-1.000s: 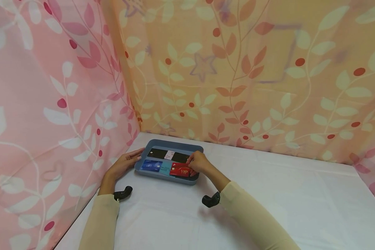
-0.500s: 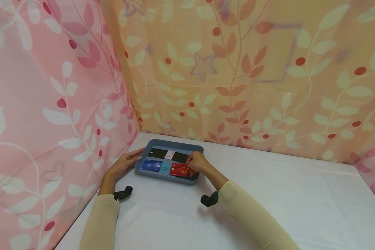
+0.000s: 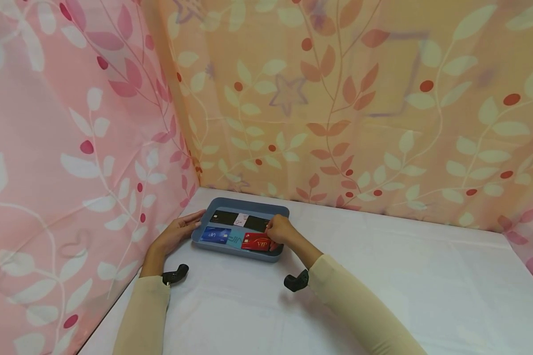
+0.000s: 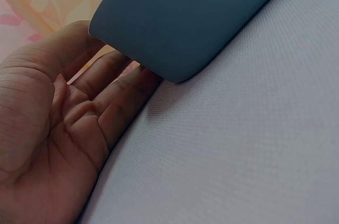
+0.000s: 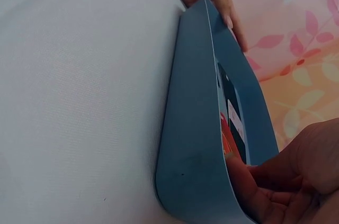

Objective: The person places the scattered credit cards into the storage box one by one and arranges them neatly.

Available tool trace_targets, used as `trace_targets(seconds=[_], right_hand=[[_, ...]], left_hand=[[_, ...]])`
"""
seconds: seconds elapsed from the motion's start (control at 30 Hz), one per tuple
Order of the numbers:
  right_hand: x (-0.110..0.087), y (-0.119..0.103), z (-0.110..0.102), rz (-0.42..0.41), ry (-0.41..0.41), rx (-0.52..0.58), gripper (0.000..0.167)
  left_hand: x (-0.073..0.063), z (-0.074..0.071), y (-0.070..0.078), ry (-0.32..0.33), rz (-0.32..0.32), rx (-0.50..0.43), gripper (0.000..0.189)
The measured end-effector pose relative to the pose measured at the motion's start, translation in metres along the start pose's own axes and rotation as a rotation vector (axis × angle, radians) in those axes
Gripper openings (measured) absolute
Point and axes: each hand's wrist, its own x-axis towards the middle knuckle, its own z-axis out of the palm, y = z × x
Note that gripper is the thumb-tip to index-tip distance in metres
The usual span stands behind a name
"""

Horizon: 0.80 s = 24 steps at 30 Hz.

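A blue-grey tray sits on the white-covered table with several cards inside. My left hand touches the tray's left end, its fingers extended along the wall; the left wrist view shows that hand against the tray's corner. My right hand reaches into the right end and pinches the right edge of a red VIP card. Its fingertips are partly hidden behind the wall in the right wrist view. A blue VIP card lies front left, beside a light teal card.
Along the tray's back row lie a dark card, a white patterned card and another dark card. A pink floral cloth wall rises at left, and an orange floral one stands behind the table.
The red VIP card has shifted slightly down in the tray, its top edge lower than before. My right wrist has moved a little to the left. The left hand and tray stay put.
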Motion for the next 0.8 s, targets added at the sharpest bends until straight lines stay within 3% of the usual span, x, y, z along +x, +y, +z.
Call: trace_targets(seconds=[0.43, 0.8], right_hand=[[0.0061, 0.0016, 0.0047, 0.030, 0.031, -0.106, 0.022], [0.0035, -0.0017, 0.0064, -0.004, 0.102, -0.246, 0.012]], left_hand=[[0.0001, -0.0007, -0.0017, 0.009, -0.017, 0.024, 0.056], [0.0009, -0.0007, -0.0013, 0.009, -0.011, 0.038, 0.056]])
